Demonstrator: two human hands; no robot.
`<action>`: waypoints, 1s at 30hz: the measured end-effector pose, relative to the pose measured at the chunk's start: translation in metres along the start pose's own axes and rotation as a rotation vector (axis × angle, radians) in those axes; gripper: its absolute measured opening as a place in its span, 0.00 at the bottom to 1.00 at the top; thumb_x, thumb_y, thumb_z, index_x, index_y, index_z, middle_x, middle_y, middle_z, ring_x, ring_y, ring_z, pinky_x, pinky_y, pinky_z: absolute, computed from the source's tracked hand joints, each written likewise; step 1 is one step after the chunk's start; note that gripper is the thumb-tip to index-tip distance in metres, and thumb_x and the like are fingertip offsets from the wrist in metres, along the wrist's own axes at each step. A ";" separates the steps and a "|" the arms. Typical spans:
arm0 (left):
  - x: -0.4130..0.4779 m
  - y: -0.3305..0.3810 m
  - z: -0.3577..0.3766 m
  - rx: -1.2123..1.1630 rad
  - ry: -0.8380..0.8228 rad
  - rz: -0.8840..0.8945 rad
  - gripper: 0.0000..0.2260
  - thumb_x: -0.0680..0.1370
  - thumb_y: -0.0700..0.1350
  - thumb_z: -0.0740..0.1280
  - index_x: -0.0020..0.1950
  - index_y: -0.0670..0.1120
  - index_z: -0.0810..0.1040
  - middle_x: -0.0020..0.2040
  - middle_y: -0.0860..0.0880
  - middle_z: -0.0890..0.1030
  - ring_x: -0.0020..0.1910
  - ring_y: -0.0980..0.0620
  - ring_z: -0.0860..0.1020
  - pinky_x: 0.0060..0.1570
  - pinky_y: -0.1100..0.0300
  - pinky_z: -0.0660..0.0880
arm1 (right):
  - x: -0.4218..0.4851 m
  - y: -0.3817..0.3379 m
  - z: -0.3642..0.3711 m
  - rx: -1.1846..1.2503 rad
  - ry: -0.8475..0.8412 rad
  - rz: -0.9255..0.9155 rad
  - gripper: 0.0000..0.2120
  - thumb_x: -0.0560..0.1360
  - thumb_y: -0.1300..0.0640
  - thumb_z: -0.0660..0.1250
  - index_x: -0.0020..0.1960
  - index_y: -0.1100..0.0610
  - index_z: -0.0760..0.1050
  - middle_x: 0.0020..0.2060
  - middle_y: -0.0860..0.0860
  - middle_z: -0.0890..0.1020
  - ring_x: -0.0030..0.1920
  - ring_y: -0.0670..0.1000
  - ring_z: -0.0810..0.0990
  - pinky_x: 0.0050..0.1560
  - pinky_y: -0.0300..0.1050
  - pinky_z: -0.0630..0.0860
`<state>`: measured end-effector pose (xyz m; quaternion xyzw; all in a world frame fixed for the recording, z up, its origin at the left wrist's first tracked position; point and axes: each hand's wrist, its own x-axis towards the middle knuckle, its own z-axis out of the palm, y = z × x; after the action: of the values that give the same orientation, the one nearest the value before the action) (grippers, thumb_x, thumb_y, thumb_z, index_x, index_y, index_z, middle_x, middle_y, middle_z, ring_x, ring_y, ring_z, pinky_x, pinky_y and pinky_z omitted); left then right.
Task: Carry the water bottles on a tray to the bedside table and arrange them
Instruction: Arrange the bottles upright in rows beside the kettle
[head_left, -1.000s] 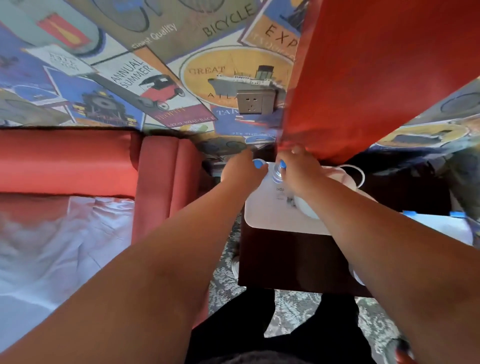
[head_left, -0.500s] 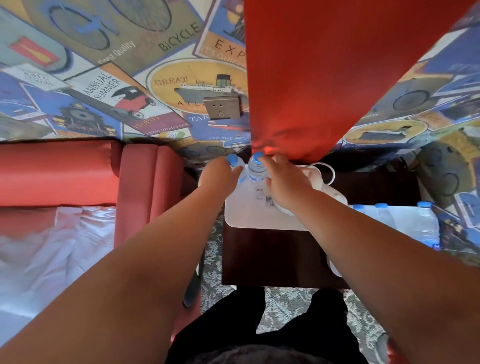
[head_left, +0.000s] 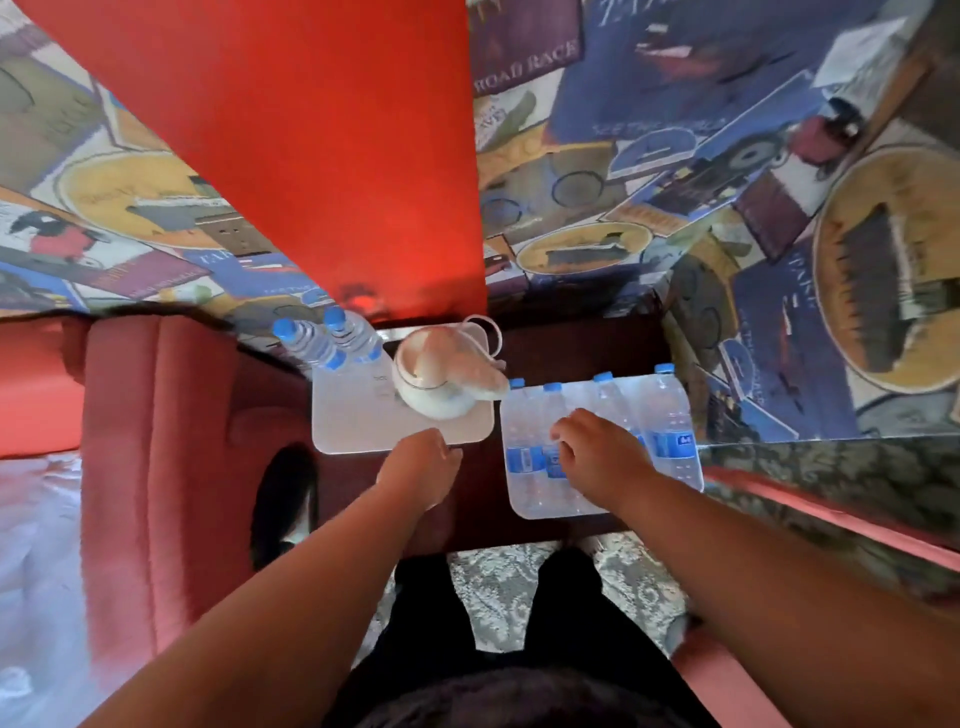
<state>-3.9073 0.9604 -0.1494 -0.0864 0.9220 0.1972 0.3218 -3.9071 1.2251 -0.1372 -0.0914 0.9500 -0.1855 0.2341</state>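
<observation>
Four bottles (head_left: 670, 431) in tray (head_left: 519, 512), right side of bench (head_left: 478, 483): directly beneath right hand (head_left: 597, 452), whose fingers are spread and bent onto them (grip not discernible). Two bottles (head_left: 311, 345) upright at far left corner of mat (head_left: 363, 426), beside kettle (head_left: 431, 387), apart from both hands. Half a second ago both hands were at that pair; both now drawn back. Left hand (head_left: 421, 462) loosely curled, holding nothing, at mat's near edge.

6 water bottles (head_left: 670, 415) (blue caps), 2 trays (head_left: 358, 434), 1 kettle (head_left: 434, 387)
</observation>
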 end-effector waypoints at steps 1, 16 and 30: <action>-0.002 0.017 0.011 -0.007 -0.031 0.016 0.13 0.77 0.56 0.63 0.46 0.47 0.77 0.48 0.46 0.82 0.51 0.43 0.79 0.46 0.55 0.72 | -0.003 0.016 -0.001 -0.006 -0.003 0.034 0.10 0.77 0.54 0.59 0.54 0.50 0.77 0.52 0.50 0.77 0.51 0.56 0.79 0.48 0.52 0.78; 0.092 0.176 0.100 -0.037 0.015 -0.125 0.25 0.80 0.55 0.63 0.73 0.45 0.65 0.62 0.41 0.78 0.60 0.40 0.77 0.57 0.50 0.75 | 0.064 0.146 0.001 0.040 -0.082 0.278 0.21 0.79 0.47 0.64 0.68 0.54 0.70 0.62 0.57 0.76 0.61 0.60 0.77 0.57 0.53 0.76; 0.149 0.171 0.123 0.063 0.154 -0.040 0.14 0.78 0.55 0.65 0.56 0.47 0.77 0.52 0.47 0.82 0.53 0.43 0.79 0.45 0.54 0.73 | 0.137 0.140 0.023 -0.256 -0.175 0.280 0.17 0.79 0.44 0.63 0.60 0.55 0.74 0.54 0.56 0.81 0.54 0.60 0.81 0.41 0.48 0.71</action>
<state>-4.0032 1.1623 -0.2785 -0.1094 0.9478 0.1547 0.2564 -4.0276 1.3103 -0.2678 -0.0032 0.9453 -0.0201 0.3255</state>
